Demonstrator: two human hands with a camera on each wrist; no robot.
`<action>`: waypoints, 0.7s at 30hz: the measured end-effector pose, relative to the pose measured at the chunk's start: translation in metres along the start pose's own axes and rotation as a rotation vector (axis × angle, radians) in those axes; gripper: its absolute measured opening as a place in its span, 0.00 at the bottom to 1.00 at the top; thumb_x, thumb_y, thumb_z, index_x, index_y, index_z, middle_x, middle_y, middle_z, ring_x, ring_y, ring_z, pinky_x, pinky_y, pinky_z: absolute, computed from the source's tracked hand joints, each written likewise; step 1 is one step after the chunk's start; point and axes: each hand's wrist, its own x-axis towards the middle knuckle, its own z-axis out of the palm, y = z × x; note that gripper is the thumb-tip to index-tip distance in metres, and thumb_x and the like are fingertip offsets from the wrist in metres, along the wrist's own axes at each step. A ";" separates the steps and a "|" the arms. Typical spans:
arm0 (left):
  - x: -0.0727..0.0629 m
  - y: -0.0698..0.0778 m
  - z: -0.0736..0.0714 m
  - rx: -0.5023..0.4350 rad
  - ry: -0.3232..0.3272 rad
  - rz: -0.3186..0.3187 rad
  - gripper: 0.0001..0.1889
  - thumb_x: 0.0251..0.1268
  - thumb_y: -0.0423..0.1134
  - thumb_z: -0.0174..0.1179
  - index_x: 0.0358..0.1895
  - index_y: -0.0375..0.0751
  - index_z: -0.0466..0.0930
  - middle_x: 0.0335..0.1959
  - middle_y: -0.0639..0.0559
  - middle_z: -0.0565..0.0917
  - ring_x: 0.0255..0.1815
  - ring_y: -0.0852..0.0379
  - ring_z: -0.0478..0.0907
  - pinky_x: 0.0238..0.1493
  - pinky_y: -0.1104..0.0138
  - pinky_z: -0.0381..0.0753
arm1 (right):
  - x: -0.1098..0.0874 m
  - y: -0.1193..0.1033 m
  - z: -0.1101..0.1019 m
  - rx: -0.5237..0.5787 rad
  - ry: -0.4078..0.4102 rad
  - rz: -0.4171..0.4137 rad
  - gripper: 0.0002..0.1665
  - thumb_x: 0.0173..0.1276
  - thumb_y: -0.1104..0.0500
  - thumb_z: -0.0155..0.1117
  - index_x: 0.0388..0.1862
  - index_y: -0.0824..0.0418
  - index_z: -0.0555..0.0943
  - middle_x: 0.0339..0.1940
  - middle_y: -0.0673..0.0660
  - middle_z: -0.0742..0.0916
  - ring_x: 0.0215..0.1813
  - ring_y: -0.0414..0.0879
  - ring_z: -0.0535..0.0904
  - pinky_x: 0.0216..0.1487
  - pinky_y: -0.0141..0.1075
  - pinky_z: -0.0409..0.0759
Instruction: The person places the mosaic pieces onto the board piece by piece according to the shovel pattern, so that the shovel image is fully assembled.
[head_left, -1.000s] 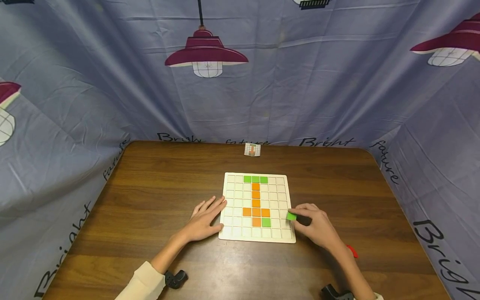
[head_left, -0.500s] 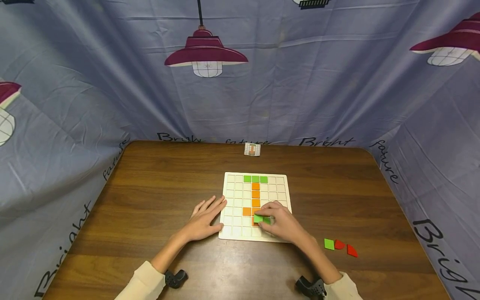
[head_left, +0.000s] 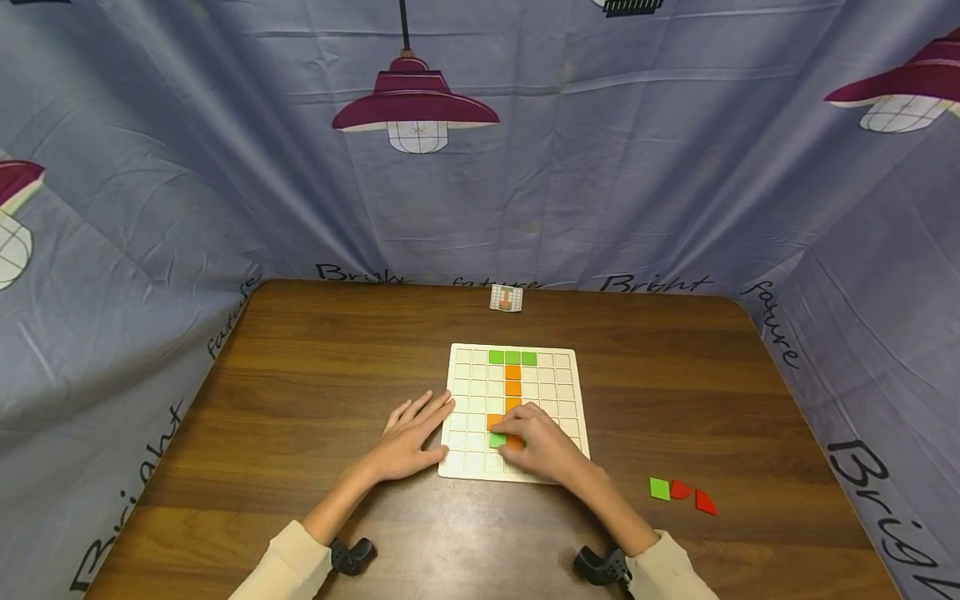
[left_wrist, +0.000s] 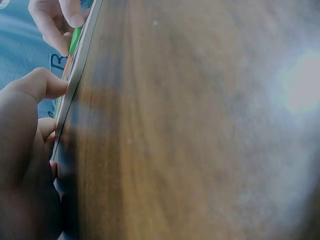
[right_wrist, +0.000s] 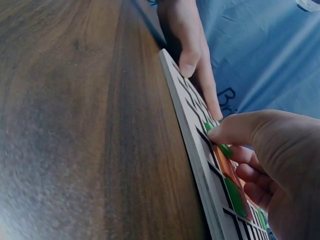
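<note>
My right hand [head_left: 546,446] pinches a green square tile [head_left: 497,440] between thumb and fingers, low on the white grid board [head_left: 467,463]. In the right wrist view my thumb presses near that tile's edge, at the board's surface. Orange tiles [head_left: 513,372] form a column down the board's middle, with green tiles [head_left: 513,357] across the top row. Part of the lower pattern is hidden under my right hand; the right wrist view shows another green tile [right_wrist: 234,195] there. My left hand [head_left: 405,442] lies with spread fingers, fingertips and thumb touching the board's left edge.
A loose green tile [head_left: 659,489] and two red pieces, a pointed one [head_left: 680,489] and a curved wedge [head_left: 705,502], lie to the right on the wooden table [head_left: 337,358]. A small pattern card [head_left: 506,298] sits at the table's far edge, before a printed curtain [head_left: 600,183].
My right hand has carried the green tile leftward from the board's right edge, across the lower orange tiles, to the left side of the column. My left hand has stayed in place.
</note>
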 end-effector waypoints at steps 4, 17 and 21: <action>0.000 0.000 0.000 0.009 0.002 0.000 0.39 0.68 0.48 0.54 0.80 0.42 0.54 0.80 0.49 0.53 0.80 0.44 0.44 0.72 0.42 0.38 | -0.001 0.000 0.002 -0.006 0.002 -0.015 0.16 0.58 0.61 0.75 0.47 0.59 0.90 0.43 0.48 0.85 0.47 0.44 0.76 0.48 0.39 0.77; -0.001 0.001 -0.001 0.005 0.001 0.002 0.39 0.69 0.48 0.54 0.80 0.42 0.53 0.80 0.49 0.53 0.80 0.43 0.43 0.73 0.42 0.38 | 0.000 0.000 0.004 -0.013 0.004 -0.049 0.15 0.58 0.60 0.76 0.46 0.58 0.90 0.42 0.48 0.84 0.47 0.45 0.76 0.48 0.41 0.76; -0.001 0.001 0.000 0.008 0.004 0.006 0.38 0.69 0.48 0.54 0.80 0.42 0.53 0.80 0.49 0.53 0.80 0.43 0.43 0.73 0.41 0.38 | 0.001 -0.001 0.004 -0.018 -0.003 -0.044 0.15 0.58 0.59 0.76 0.46 0.57 0.90 0.41 0.47 0.84 0.46 0.44 0.75 0.47 0.40 0.75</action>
